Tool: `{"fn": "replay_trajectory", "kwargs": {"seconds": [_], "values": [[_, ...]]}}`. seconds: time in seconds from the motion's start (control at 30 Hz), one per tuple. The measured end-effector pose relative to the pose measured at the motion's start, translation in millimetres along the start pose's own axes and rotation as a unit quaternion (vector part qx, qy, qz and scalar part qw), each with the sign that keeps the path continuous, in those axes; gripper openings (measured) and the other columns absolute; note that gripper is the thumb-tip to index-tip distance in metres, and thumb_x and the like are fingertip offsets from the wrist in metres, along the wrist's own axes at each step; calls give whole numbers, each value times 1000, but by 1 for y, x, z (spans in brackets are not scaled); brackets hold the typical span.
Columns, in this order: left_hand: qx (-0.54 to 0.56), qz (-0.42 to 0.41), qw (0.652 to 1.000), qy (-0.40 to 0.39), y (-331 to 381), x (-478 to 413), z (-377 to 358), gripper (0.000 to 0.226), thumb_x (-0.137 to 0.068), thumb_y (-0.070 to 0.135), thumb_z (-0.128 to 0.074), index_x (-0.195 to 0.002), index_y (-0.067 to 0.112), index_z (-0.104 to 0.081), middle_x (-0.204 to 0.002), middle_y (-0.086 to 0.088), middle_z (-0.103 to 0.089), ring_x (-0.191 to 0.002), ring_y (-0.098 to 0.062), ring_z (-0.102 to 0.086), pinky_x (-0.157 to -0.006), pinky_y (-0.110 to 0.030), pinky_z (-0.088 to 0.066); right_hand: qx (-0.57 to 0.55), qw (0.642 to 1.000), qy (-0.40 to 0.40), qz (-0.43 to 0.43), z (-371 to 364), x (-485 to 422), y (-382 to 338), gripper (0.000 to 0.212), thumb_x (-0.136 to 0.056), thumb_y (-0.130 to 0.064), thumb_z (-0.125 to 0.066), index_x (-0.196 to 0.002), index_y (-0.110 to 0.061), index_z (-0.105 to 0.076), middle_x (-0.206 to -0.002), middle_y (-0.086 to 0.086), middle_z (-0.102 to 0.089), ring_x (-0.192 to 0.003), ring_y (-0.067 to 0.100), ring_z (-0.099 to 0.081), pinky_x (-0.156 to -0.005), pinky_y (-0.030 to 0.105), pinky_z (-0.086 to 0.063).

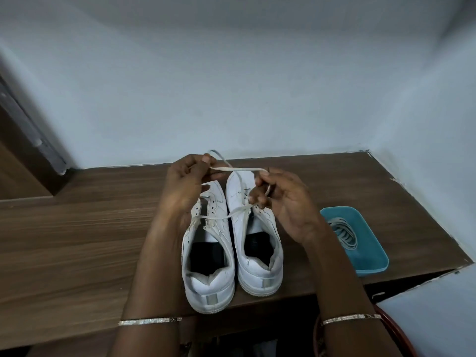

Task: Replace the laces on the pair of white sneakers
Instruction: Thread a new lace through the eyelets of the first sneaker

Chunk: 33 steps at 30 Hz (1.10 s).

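Observation:
Two white sneakers stand side by side on the wooden table, heels toward me: the left sneaker [208, 256] and the right sneaker [257, 243]. A white lace [238, 170] stretches between my hands above the toes. My left hand [183, 186] pinches one part of it at the fingertips. My right hand [286, 202] pinches the other part over the right sneaker. A further stretch of lace [221, 216] runs from the right sneaker's eyelets across the left sneaker's tongue area.
A blue plastic tray [371, 264] with more coiled laces [343, 233] sits to the right of the shoes, near the table's right edge. Walls close off the back and right. The wooden table [77, 240] extends to the left.

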<state>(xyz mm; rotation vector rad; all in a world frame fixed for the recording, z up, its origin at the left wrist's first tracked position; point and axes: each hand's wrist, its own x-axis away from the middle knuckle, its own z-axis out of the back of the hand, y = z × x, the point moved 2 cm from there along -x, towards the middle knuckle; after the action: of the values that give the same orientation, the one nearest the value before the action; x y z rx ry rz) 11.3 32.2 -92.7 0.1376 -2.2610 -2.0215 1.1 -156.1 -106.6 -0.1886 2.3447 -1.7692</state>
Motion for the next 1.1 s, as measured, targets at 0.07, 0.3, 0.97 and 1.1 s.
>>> {"fn": "replay_trajectory", "kwargs": {"seconds": [0.07, 0.3, 0.97, 1.1], "values": [[21, 14, 999, 39, -3, -3, 8, 20, -102, 21, -55, -86, 16, -66, -70, 4, -73, -66, -8, -69, -62, -21, -49, -67, 997, 27, 0, 10, 1, -4, 27, -100, -9, -45, -77, -6, -58, -60, -3, -55, -50, 10, -41, -55, 24, -42], [10, 61, 990, 124, -18, -9, 21, 20, -100, 22, -58, -83, 15, -66, -64, 4, -65, -54, -6, -61, -59, -25, -44, -60, 990, 126, 8, 40, 1, -7, 28, -96, -25, -57, -72, -10, -54, -53, -10, -51, -49, 8, -28, -54, 25, -26], [-313, -205, 920, -115, -2, 4, -16, 17, -97, 22, -63, -113, 21, -68, -104, 13, -72, -100, 2, -65, -78, -18, -47, 183, 982, 15, 32, 15, 2, 5, 16, -97, -11, -64, -107, -9, -77, -76, -3, -70, -61, 1, -56, -57, 16, -44], [-292, -160, 919, -211, -12, 7, -28, 26, -98, 4, -57, -120, 17, -65, -88, 1, -74, -77, -12, -72, -78, -38, -58, 159, 986, -3, 47, 13, 1, 6, 17, -93, -4, -69, -108, 0, -75, -87, 23, -73, -69, 11, -64, -59, 19, -49]]}}
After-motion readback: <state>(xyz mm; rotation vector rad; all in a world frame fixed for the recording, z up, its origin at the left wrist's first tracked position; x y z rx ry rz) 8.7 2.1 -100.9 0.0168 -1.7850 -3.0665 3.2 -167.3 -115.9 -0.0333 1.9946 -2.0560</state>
